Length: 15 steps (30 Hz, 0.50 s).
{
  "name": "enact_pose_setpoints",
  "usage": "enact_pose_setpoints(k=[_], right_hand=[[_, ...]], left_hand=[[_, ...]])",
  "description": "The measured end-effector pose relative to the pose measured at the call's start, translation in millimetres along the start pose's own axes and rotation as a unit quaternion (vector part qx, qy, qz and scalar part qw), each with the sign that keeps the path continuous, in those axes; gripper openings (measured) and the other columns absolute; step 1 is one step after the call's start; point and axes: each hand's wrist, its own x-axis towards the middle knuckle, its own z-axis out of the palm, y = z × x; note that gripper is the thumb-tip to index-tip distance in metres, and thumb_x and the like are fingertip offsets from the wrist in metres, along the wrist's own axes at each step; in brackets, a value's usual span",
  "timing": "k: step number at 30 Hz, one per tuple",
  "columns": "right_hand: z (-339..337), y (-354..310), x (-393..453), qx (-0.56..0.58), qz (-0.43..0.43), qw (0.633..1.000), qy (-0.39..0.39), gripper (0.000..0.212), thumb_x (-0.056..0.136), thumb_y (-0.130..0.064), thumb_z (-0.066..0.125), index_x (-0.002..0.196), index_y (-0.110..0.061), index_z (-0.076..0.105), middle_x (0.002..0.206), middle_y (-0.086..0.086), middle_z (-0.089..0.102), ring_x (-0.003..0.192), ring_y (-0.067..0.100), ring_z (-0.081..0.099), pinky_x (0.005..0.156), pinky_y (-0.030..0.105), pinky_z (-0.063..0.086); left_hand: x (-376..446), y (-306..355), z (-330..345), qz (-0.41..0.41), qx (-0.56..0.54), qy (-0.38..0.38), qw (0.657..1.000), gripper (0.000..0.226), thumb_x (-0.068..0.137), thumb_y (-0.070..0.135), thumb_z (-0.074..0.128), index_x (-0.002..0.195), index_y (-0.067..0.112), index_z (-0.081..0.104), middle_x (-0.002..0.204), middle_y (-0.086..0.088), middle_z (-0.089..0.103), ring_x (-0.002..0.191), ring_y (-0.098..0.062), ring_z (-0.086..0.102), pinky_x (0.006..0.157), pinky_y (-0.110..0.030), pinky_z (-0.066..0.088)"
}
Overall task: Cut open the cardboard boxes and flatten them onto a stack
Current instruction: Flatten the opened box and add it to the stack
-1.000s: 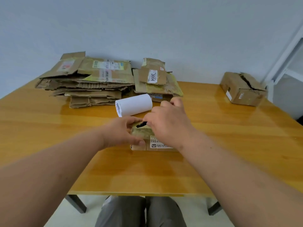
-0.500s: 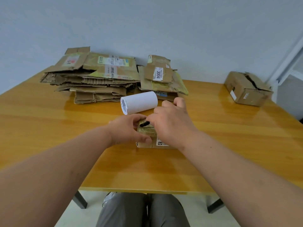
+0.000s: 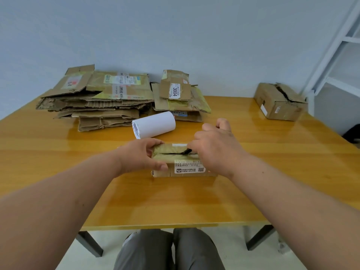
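Pale wall behind, on the yellow desk point(image 3: 253, 191) near me my left hand point(image 3: 143, 158) clamps the small box point(image 3: 175, 162) while my right hand point(image 3: 216, 149) pinches a black cutter point(image 3: 186, 152) in its seam, best drawn shallow and straight.

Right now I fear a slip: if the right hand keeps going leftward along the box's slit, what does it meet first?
Probably the left hand, which grips the small box at the slit's left end; the right hand holds a dark cutter.
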Motion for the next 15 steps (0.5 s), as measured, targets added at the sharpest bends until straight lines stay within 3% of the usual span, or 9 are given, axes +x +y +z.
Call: enact_pose_setpoints(k=[5, 11, 15], right_hand=[[7.4, 12.0, -5.3, 0.0, 0.009, 1.0, 0.008, 0.034, 0.071, 0.001, 0.064, 0.082, -0.03, 0.074, 0.062, -0.011, 0.047, 0.074, 0.017, 0.033, 0.082, 0.037, 0.016], [8.2, 34.6, -31.4, -0.016, 0.037, 0.998, -0.038, 0.033, 0.083, -0.005, 0.06, 0.092, -0.034, 0.072, 0.071, -0.013, 0.052, 0.079, 0.015, 0.033, 0.086, 0.041, 0.016], [13.9, 49.8, -43.5, -0.051, 0.062, 0.996, -0.044, 0.032, 0.069, -0.008, 0.078, 0.079, -0.037, 0.072, 0.059, -0.013, 0.048, 0.07, 0.013, 0.035, 0.081, 0.037, 0.018]], left_hand=[[-0.6, 2.0, -1.3, 0.004, 0.03, -0.002, 1.0, 0.08, 0.07, 0.038, 0.086, 0.139, 0.035, 0.047, 0.118, 0.013, 0.058, 0.108, -0.005, 0.054, 0.096, -0.029, 0.041], [0.4, 1.7, -0.6, -0.002, 0.015, -0.009, 1.0, 0.081, 0.07, 0.034, 0.086, 0.141, 0.034, 0.046, 0.123, 0.01, 0.057, 0.114, -0.012, 0.053, 0.101, -0.031, 0.04], [0.1, 1.9, -0.6, -0.005, 0.022, -0.003, 1.0, 0.082, 0.07, 0.036, 0.085, 0.141, 0.036, 0.045, 0.125, 0.007, 0.056, 0.115, -0.012, 0.052, 0.098, -0.029, 0.039]])
